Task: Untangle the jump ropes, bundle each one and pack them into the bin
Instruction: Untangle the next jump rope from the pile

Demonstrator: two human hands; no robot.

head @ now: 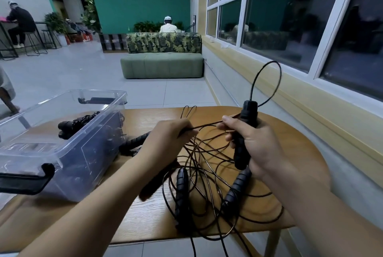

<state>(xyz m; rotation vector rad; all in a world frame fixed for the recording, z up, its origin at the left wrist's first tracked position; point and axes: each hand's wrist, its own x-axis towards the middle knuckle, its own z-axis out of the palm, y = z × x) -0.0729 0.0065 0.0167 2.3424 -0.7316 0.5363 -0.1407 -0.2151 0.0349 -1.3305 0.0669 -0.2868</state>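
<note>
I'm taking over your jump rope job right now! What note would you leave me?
Left-hand grip pinches a thin black cord stretched across to the right-hand grip, which holds a black ribbed handle upright.
Tangled black ropes lie on the wooden table.
Done: at least one black rope lies in the clear plastic bin.
Left: untangle, bundle and pack the rest.

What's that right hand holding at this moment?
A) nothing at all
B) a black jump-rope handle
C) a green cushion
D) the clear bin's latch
B: the right hand is curled round an upright black handle, while the left hand pinches a thin cord.
</note>
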